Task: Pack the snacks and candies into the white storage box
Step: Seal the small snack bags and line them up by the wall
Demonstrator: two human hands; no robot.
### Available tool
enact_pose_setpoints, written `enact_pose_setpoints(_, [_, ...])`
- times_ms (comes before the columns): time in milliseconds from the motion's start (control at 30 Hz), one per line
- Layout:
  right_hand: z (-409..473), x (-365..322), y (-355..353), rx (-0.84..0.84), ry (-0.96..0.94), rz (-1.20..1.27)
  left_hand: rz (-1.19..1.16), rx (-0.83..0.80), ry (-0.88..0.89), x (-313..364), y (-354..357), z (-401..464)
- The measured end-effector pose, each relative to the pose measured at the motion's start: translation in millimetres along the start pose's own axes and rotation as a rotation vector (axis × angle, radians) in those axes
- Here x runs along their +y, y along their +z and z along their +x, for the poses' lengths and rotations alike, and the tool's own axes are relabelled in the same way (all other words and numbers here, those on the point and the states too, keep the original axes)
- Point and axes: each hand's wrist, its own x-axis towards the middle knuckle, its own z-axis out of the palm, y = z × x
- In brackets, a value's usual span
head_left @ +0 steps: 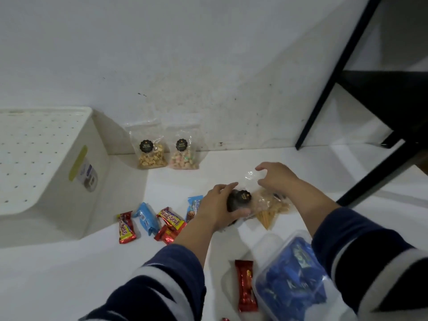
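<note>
Nearest: clear tub [294, 281] of blue-wrapped candies, cut off by lower edge; red bar [246, 286] beside it, long axis running away from viewer. Middle: left hand [217, 208], fingers curled around dark clear bag [238, 201]; right hand [275, 179], fingers spread above crumpled bag of pale snacks [271, 207], contact unclear. Left: loose wrapped bars [150, 220]. Far: two upright snack pouches [166, 149] against wall; white storage box [76, 172], lid on, partly cut off left.

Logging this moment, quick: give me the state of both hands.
Left hand: curled round a dark snack pouch, holding it.
Right hand: fingers loosely curved over a clear snack bag; a grip cannot be told.
</note>
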Motion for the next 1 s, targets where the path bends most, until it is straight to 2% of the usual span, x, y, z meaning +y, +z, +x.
enact_pose_setpoints(133, [-20.5, 26.6, 12.9, -0.030, 0.106, 0.108, 0.053, 0.001, -0.038, 5.0, 2.8, -20.0])
enact_pose_setpoints(233, [-29.6, 36.5, 21.6, -0.012, 0.188, 0.064, 0.068, -0.004, -0.077, 7.4, 9.5, -46.2])
enact_pose_setpoints(333, [-43.5, 40.3, 25.3, -0.098, 0.226, 0.136, 0.094, 0.011, -0.117, 4.7, 19.3, -74.5])
enact_pose_setpoints(467, [-64.0, 32.2, 18.8, -0.046, 0.152, 0.204, 0.093, 0.072, -0.174, 9.9, 24.7, -110.4])
enact_pose_setpoints(567, [-77.3, 26.8, 15.2, -0.067, 0.115, 0.208, 0.097, 0.118, -0.183, 14.7, 28.4, -132.3])
enact_pose_setpoints(667, [-88.8, 22.1, 13.8, -0.109, 0.071, 0.342, 0.048, 0.147, -0.242, 16.8, 30.1, -149.5])
enact_pose_setpoints(800, [-98.9, 14.3, 19.2, -0.107, 0.056, 0.212, -0.048, 0.160, -0.303, 19.6, 32.8, -166.1])
enact_pose_setpoints(1000, [-107.5, 11.9, 23.5, 0.004, -0.018, 0.147, -0.109, 0.186, -0.320, 22.9, 31.2, -175.8])
